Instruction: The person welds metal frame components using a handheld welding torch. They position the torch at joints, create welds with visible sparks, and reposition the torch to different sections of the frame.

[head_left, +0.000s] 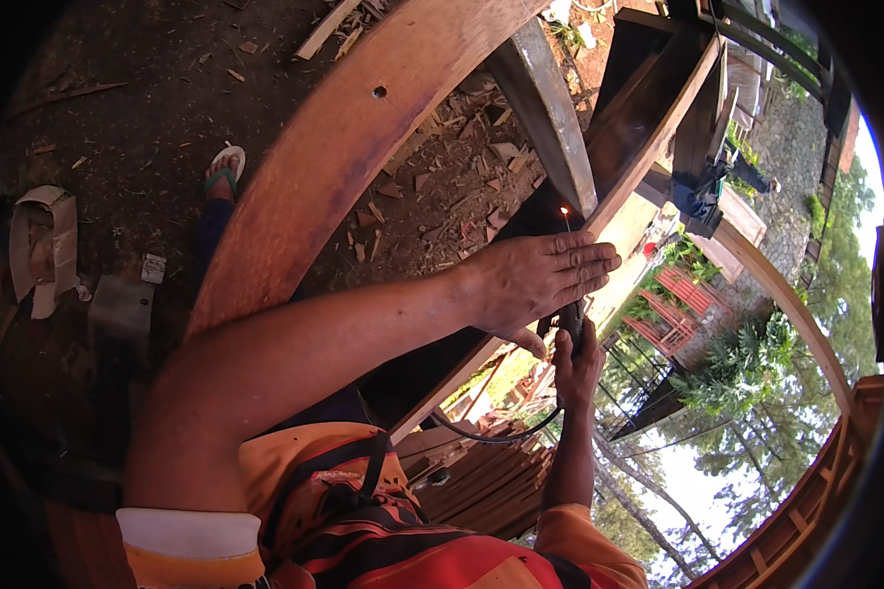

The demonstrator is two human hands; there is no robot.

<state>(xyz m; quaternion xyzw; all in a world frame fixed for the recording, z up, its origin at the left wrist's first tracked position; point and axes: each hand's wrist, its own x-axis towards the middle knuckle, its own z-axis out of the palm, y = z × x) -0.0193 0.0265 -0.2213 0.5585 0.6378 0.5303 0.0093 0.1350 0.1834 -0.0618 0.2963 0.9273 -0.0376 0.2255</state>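
Right hand (pixel 581 369): grip closed on electrode holder (pixel 573 318). Left hand (pixel 535 282): open. Electrode (pixel 567 222) tip glows beside metal bar (pixel 548 118) edge.

Far left, cardboard (pixel 64 226) on the dirt ground (pixel 138 128); coming right, a sandalled foot (pixel 223 172), then the curved wooden beam (pixel 354 147). Right of that, wood scraps (pixel 462 177), then the metal bar (pixel 548 108). Below its tip, the left hand (pixel 535 280); just under that, the right hand (pixel 580 368) around an electrode holder (pixel 572 319). Foliage (pixel 746 368) behind, far right!
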